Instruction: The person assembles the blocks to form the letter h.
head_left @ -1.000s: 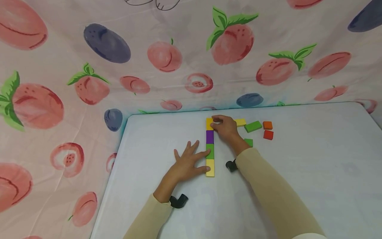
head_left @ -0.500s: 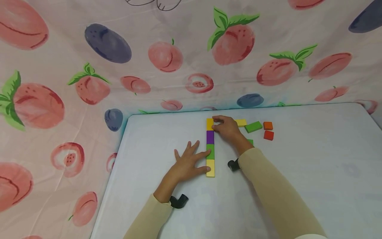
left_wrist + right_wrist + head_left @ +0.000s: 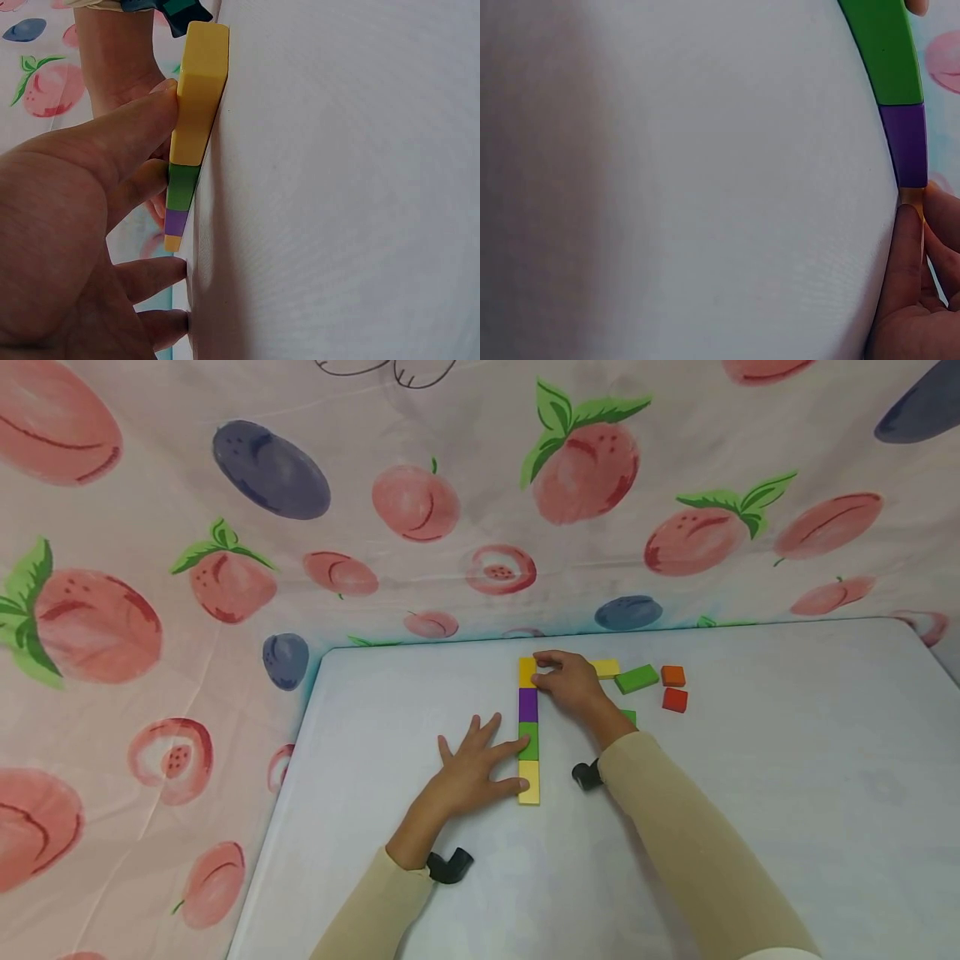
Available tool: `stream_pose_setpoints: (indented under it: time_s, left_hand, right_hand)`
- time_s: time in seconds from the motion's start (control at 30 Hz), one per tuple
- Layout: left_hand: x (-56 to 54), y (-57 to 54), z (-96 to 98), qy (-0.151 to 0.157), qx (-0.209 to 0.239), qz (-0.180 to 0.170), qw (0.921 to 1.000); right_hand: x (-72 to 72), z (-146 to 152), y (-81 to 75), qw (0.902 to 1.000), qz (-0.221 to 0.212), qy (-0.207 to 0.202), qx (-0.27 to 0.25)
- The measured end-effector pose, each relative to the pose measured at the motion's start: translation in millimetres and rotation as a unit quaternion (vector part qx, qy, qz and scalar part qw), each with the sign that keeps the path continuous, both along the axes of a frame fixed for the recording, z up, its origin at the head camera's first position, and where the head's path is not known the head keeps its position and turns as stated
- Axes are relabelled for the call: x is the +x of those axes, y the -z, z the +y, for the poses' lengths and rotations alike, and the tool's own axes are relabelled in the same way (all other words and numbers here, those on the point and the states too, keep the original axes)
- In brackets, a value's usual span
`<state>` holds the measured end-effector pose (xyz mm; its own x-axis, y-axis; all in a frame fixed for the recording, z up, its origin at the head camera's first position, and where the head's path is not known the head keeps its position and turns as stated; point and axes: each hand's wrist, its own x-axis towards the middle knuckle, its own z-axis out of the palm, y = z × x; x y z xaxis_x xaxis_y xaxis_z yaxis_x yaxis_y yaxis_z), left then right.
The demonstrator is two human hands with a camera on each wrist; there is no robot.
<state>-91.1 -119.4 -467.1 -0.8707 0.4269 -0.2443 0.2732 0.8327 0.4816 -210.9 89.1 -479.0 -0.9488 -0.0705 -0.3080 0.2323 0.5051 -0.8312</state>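
Four blocks stand end to end in a straight row: a pale yellow block [image 3: 531, 795] nearest, then a green block [image 3: 529, 752], a purple block [image 3: 528, 705] and a deeper yellow block [image 3: 526, 672] farthest. My left hand [image 3: 467, 781] lies spread on the row's left side. Its thumb touches the pale yellow block and its index finger the green one. At the far end, my right hand [image 3: 573, 685] pinches the deeper yellow block with thumb and finger. The right wrist view shows those fingers partly covering that yellow block [image 3: 911, 196].
Right of the row lie another yellow block [image 3: 606, 669], a tilted green block [image 3: 637, 678], an orange block [image 3: 672, 675] and a red block [image 3: 675, 699]. The right forearm partly hides a second loose green block [image 3: 630, 717]. A fruit-print cloth [image 3: 450, 427] rises behind the white table [image 3: 375, 693].
The right wrist and forearm have shifted slightly right since a second ago, covering more of the loose green block. Both hands keep their places on the row, and the blocks have not visibly moved.
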Motion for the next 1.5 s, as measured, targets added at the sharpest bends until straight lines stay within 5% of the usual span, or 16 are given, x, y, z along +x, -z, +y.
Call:
stream_pose_setpoints:
  time_s: [0.83,1.5]
  left_hand:
    - [-0.7,2.0,0.1,0.001,0.000,-0.003,1.0000]
    - [-0.3,0.3,-0.9,0.001,0.007,-0.010,0.9999]
  right_hand:
    - [-1.1,2,4.7,0.9999,-0.012,0.002,-0.007]
    - [4.2,25,-23.0,0.9939,-0.012,-0.022,-0.107]
